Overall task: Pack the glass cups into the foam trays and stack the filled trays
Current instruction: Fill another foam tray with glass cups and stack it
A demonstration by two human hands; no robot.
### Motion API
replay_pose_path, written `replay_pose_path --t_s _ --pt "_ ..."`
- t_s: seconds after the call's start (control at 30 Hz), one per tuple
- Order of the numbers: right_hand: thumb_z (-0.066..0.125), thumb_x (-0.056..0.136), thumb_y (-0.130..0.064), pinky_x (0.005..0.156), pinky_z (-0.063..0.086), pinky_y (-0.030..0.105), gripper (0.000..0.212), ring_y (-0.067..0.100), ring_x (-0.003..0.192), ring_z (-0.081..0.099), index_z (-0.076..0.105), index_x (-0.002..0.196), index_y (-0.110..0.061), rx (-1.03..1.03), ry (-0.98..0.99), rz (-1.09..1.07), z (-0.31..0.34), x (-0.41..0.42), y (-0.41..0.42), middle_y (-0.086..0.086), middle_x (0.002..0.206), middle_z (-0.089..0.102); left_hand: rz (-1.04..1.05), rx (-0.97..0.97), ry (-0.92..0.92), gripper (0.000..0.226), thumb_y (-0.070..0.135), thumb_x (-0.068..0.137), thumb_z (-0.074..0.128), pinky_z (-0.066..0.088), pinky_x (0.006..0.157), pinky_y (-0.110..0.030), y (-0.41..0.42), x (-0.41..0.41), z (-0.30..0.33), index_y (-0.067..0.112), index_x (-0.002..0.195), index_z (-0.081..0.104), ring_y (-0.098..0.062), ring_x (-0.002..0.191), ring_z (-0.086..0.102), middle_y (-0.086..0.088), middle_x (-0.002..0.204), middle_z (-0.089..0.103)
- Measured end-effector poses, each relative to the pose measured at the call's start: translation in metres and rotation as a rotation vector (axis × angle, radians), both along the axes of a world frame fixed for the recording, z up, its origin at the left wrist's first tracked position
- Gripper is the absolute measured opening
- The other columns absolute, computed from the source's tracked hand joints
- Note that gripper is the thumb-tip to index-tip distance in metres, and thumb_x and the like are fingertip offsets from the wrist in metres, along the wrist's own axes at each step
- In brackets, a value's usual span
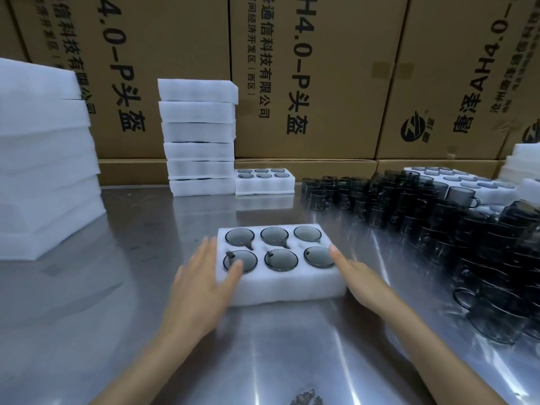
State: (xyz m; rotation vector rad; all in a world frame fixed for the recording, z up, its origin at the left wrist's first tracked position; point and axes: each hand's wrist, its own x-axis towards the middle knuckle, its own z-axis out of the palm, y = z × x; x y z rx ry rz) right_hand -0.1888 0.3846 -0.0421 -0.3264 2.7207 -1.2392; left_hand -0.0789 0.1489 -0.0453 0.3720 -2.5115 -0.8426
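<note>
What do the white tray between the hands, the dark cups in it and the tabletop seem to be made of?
Tray: soft white foam, by its matte, fuzzy surface. Cups: smoky grey glass, see-through with glossy rims. Tabletop: probably stainless steel, brushed and mirroring the foam stacks.

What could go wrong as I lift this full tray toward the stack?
1. Both hands, left and right, only press flat on the tray ends; soft foam may flex or slip, tipping out its six cups.
2. The stack is already tall and uneven, so another tray could topple it.
3. Loose cups crowd the right; a swing could knock them.
</note>
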Motion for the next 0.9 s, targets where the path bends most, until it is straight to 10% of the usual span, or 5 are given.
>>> replay_pose_path --t_s 0.1,0.2,0.3,0.43,0.9 --pt "0.031 0.086 -0.071 0.091 0.043 0.027 0.06 0.008 0.106 0.059 0.071 0.102 -0.029 -0.092 -0.025 0.013 0.003 0.005 -0.004 -0.01 0.11 0.067 -0.014 0.282 -0.259 0.069 0.066 0.09 0.033 0.011 0.118 -0.04 -0.014 0.004 -0.003 0.019 0.14 0.041 -0.019 0.142 0.023 0.001 0.149 0.036" --pt "0.042 0.074 -0.078 0.074 0.043 0.015 0.047 -0.013 0.08 0.062 0.074 0.079 -0.044 -0.309 -0.155 0.026 0.013 0.013 -0.007 -0.027 0.087 0.07 -0.162 0.509 -0.146 0.051 0.064 0.083 0.044 0.024 0.115 -0.04 -0.007 -0.004 -0.003 0.038 0.127 0.053 -0.008 0.131 0.043 0.015 0.133 0.055" --pt "0.056 0.071 -0.071 0.093 0.045 0.03 0.05 0.004 0.101 0.066 0.07 0.107 -0.04 -0.63 -0.299 0.118 0.01 0.007 -0.012 -0.013 0.109 0.07 -0.136 0.857 0.065 0.021 0.041 0.091 0.057 0.046 0.072 -0.009 -0.003 -0.021 0.002 0.035 0.11 0.061 0.012 0.087 0.062 0.024 0.1 0.069" --pt "0.066 0.07 -0.047 0.088 0.047 0.035 0.066 0.017 0.107 0.065 0.049 0.132 -0.032 -1.179 -0.525 0.054 0.005 -0.006 -0.038 -0.002 0.121 0.066 -0.102 1.061 0.191 0.024 0.028 0.091 0.056 0.049 0.056 -0.02 0.006 -0.047 0.005 0.029 0.114 0.061 -0.01 0.081 0.068 0.007 0.099 0.072" --pt "0.065 0.084 -0.024 0.084 0.047 0.033 0.022 0.023 0.091 0.065 0.058 0.101 -0.012 -1.3 -0.625 -0.255 0.015 -0.138 -0.13 0.013 0.099 0.068 -0.24 0.797 0.241 0.051 0.028 0.098 0.044 0.029 0.088 0.0 -0.039 -0.162 -0.01 0.04 0.143 0.024 0.012 0.123 0.038 0.023 0.145 0.035"
